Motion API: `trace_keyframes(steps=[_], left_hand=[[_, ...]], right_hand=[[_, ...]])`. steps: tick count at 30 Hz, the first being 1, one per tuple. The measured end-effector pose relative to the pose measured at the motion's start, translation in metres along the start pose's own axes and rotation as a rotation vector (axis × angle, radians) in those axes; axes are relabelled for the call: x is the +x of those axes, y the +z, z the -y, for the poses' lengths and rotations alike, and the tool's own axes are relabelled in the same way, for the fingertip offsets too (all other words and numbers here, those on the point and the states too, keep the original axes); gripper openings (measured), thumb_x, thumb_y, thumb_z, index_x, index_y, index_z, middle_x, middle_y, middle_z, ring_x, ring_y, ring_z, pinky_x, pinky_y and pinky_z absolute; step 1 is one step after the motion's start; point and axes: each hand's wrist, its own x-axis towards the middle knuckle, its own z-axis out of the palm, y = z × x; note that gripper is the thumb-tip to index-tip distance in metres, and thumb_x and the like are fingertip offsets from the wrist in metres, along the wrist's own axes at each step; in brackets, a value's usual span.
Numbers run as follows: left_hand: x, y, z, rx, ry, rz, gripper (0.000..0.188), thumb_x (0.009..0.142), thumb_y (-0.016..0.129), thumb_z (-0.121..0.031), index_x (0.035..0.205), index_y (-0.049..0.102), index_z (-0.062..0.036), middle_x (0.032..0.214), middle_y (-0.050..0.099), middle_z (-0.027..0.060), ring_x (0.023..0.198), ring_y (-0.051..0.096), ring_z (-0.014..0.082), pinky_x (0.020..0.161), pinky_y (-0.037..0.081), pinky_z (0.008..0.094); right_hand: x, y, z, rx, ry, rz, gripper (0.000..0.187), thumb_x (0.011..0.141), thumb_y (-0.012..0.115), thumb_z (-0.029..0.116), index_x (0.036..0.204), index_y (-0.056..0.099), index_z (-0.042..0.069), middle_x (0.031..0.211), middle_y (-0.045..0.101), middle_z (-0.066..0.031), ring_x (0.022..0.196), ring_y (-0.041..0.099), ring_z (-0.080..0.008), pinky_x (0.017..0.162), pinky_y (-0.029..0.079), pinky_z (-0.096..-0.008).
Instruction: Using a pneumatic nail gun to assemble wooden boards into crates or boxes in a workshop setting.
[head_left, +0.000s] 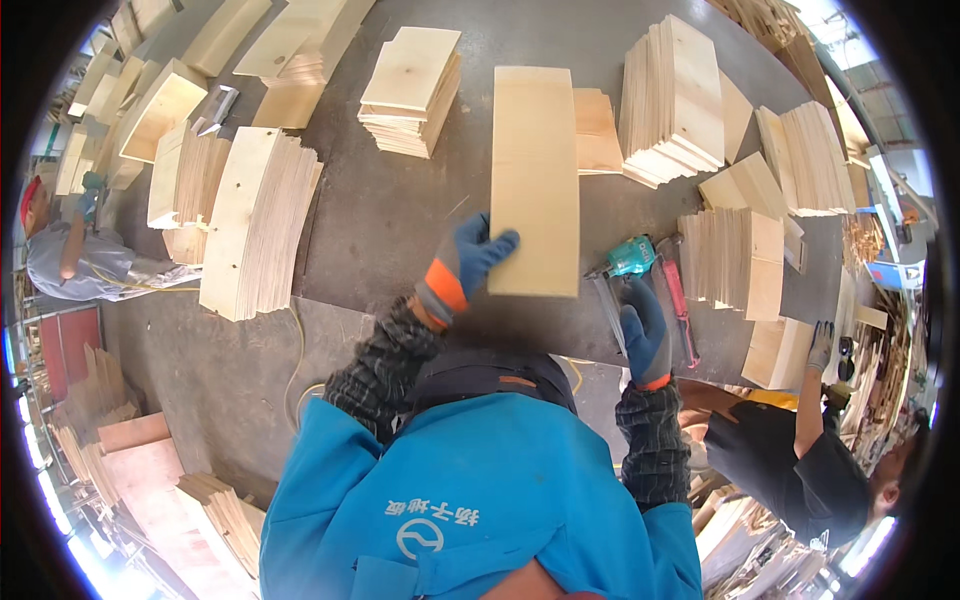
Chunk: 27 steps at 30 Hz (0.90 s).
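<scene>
A long pale wooden board point(535, 170) lies on the table in front of me, its near end toward my body. My left hand point(478, 258), in a blue and orange glove, is closed on the board's lower left edge, thumb on top. On the right, my right hand point(645, 325) is gloved too, its fingers stretched toward a teal nail gun point(630, 257) with a silver magazine. The hand covers part of the tool, and I see no firm grip. Just right of it lies a hammer point(680, 305) with a red handle.
Stacked thin boards surround the dark table point(400, 215): a small stack point(410, 90), a tall right stack point(675, 100), a long left stack point(260, 220). A wooden piece point(597, 130) sits beside the board. One person point(790, 460) works at right, another point(75, 255) at far left. A hose point(300, 350) hangs nearby.
</scene>
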Motion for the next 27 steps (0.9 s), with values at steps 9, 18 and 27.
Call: trace_keyframes(steps=[9, 18, 27], left_hand=[[-0.100, 0.025, 0.021, -0.389, -0.144, 0.128, 0.063, 0.101, 0.082, -0.022, 0.152, 0.055, 0.0057, 0.141, 0.070, 0.0154, 0.127, 0.067, 0.0220, 0.108, 0.057, 0.0389], [-0.128, -0.063, 0.059, -0.240, -0.335, 0.001, 0.070, 0.102, 0.079, -0.012, 0.161, 0.045, 0.0065, 0.146, 0.067, 0.0203, 0.131, 0.066, 0.0238, 0.106, 0.059, 0.0384], [-0.152, -0.098, 0.083, -0.179, -0.214, -0.518, 0.055, 0.104, 0.073, -0.009, 0.154, 0.055, 0.0046, 0.136, 0.072, 0.0165, 0.113, 0.074, 0.0236, 0.097, 0.064, 0.0356]], right_hand=[[-0.022, 0.067, 0.101, 0.195, 0.379, 0.185, 0.060, 0.100, 0.077, 0.014, 0.150, 0.052, -0.008, 0.127, 0.075, -0.0205, 0.118, 0.074, -0.0263, 0.099, 0.060, -0.0372], [-0.021, 0.071, 0.079, -0.661, -0.458, 0.436, 0.046, 0.092, 0.078, 0.013, 0.133, 0.062, 0.001, 0.096, 0.072, -0.0210, 0.082, 0.071, -0.0399, 0.076, 0.057, -0.0506], [0.036, 0.109, -0.008, -0.882, -1.001, 0.447, 0.032, 0.093, 0.069, 0.017, 0.123, 0.066, 0.006, 0.087, 0.069, -0.0099, 0.082, 0.069, -0.0314, 0.083, 0.055, -0.0474]])
